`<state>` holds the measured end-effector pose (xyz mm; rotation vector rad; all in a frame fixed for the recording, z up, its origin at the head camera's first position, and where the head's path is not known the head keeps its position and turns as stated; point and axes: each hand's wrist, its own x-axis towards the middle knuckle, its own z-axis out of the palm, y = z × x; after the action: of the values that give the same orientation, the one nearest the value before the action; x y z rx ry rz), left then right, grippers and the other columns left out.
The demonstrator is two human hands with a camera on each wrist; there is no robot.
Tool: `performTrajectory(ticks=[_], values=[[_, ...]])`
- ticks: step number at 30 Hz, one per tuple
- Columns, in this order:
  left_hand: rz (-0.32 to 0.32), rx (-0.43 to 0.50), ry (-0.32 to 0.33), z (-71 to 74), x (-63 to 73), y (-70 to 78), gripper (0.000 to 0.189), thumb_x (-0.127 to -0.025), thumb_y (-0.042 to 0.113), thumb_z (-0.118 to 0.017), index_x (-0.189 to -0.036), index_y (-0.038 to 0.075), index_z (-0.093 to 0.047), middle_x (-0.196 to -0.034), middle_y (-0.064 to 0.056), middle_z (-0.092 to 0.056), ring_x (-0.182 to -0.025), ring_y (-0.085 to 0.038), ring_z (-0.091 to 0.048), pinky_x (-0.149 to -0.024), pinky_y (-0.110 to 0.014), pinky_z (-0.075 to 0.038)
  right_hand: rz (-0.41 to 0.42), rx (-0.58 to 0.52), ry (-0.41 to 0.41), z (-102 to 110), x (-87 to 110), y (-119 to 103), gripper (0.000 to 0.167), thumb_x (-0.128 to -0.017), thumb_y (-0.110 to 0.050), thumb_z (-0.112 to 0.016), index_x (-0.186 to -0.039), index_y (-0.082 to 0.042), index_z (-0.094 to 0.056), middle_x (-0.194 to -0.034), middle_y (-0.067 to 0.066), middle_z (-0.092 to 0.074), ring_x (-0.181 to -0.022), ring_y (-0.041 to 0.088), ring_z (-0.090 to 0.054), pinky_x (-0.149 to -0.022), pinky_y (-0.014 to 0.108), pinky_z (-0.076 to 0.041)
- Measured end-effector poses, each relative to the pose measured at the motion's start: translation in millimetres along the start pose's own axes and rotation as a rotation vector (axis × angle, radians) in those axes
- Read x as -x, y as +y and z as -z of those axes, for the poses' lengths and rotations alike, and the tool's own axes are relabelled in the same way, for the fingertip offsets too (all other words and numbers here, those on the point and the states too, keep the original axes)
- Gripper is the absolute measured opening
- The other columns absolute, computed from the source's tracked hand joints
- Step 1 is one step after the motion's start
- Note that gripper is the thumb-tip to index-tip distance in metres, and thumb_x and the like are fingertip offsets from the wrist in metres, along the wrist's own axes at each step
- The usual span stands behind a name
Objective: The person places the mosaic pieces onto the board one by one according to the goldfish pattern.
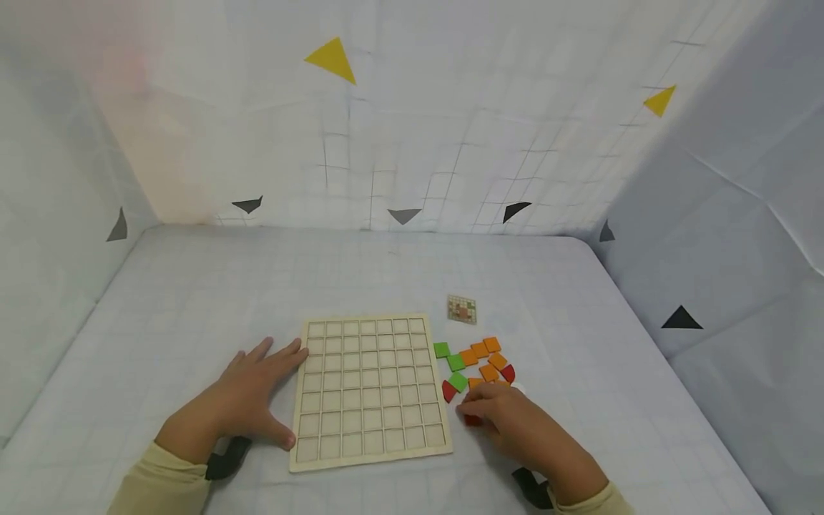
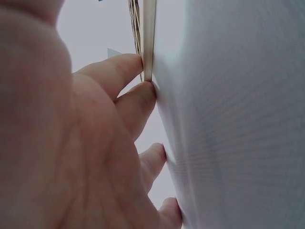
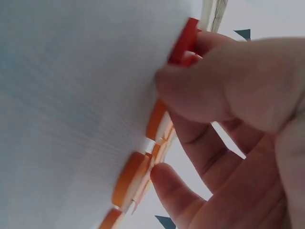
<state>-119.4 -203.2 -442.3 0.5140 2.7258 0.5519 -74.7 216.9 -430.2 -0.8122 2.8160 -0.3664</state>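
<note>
A pale wooden grid board [image 1: 363, 372] lies flat on the white surface. My left hand [image 1: 254, 393] rests at its left edge with fingers spread, and the thumb and a fingertip touch the rim. Seen from the left wrist, fingertips [image 2: 128, 69] press the side of the board [image 2: 148, 43]. Right of the board, my right hand [image 1: 505, 415] pinches a red tile [image 3: 183, 43] between thumb and fingers; its full shape is hidden. Green square tiles [image 1: 455, 363], orange square tiles [image 1: 480, 350] and red rounded tiles [image 1: 449, 390] lie loosely around that hand.
Behind the loose tiles lies a small card [image 1: 462, 309] with a printed grid pattern. White sheet walls [image 1: 399, 129] stand at the back and on both sides, marked with yellow and black triangles.
</note>
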Motion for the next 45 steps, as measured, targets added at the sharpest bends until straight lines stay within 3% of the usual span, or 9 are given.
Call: performTrajectory(ticks=[7,14,18,26,31,37,45], values=[[-0.008,-0.014,0.006,0.5,1.2,1.0,0.139,-0.039,0.071,-0.09,-0.157,0.017,-0.04,-0.166,-0.01,-0.033,-0.151,-0.055,-0.015,-0.113,-0.081,-0.012,0.07,0.036,0.069,-2.2,-2.3,0.8,0.025,-0.086,-0.007,-0.078,-0.105,-0.024,-0.081,-0.097,-0.015,-0.067,-0.089,0.004,-0.057,-0.082,0.025,-0.057],[-0.006,-0.007,0.005,0.5,-0.1,1.0,0.139,-0.039,0.069,-0.091,-0.157,0.017,-0.039,-0.166,-0.011,-0.032,-0.152,-0.054,-0.014,-0.114,-0.081,-0.01,0.009,0.034,0.006,-1.8,-2.7,-4.9,0.03,-0.081,-0.015,-0.08,-0.103,-0.034,-0.08,-0.102,-0.02,-0.065,-0.1,0.006,-0.056,-0.092,0.042,-0.048],[-0.001,-0.009,0.006,1.2,-0.4,1.4,0.139,-0.039,0.068,-0.092,-0.157,0.017,-0.04,-0.166,-0.01,-0.032,-0.152,-0.054,-0.014,-0.114,-0.08,-0.01,0.001,0.016,0.004,-2.2,-3.6,-6.9,0.026,-0.08,-0.016,-0.08,-0.098,-0.034,-0.079,-0.098,-0.021,-0.063,-0.096,0.003,-0.056,-0.089,0.038,-0.047],[0.012,-0.006,-0.007,0.7,-1.3,1.8,0.14,-0.039,0.069,-0.092,-0.158,0.018,-0.039,-0.167,-0.009,-0.031,-0.153,-0.053,-0.012,-0.115,-0.079,-0.009,-0.023,-0.125,0.033,-6.6,-5.0,-8.1,0.019,-0.08,-0.016,-0.074,-0.094,-0.028,-0.072,-0.089,-0.021,-0.054,-0.084,0.0,-0.051,-0.074,0.021,-0.052],[0.014,-0.011,-0.009,-0.2,-1.8,2.1,0.14,-0.039,0.069,-0.092,-0.158,0.019,-0.038,-0.167,-0.008,-0.03,-0.153,-0.052,-0.012,-0.115,-0.079,-0.009,0.029,-0.254,0.107,-10.2,-6.6,-3.3,0.023,-0.079,-0.009,-0.074,-0.098,-0.022,-0.072,-0.093,-0.02,-0.057,-0.087,0.0,-0.053,-0.077,0.02,-0.053],[-0.01,-0.015,0.001,1.0,-0.4,2.8,0.138,-0.041,0.07,-0.09,-0.158,0.017,-0.038,-0.167,-0.01,-0.031,-0.152,-0.054,-0.014,-0.114,-0.081,-0.012,0.087,-0.489,0.181,-9.6,-6.4,0.7,0.029,-0.076,0.002,-0.074,-0.097,-0.018,-0.075,-0.09,-0.012,-0.064,-0.08,0.009,-0.058,-0.069,0.023,-0.056],[-0.018,-0.011,0.011,0.7,0.6,1.3,0.138,-0.041,0.069,-0.09,-0.158,0.017,-0.039,-0.166,-0.01,-0.031,-0.152,-0.054,-0.014,-0.114,-0.08,-0.011,0.118,-0.499,0.233,-9.9,-12.4,-6.7,0.028,-0.078,-0.001,-0.075,-0.098,-0.02,-0.078,-0.087,-0.009,-0.066,-0.075,0.016,-0.057,-0.059,0.02,-0.05]])
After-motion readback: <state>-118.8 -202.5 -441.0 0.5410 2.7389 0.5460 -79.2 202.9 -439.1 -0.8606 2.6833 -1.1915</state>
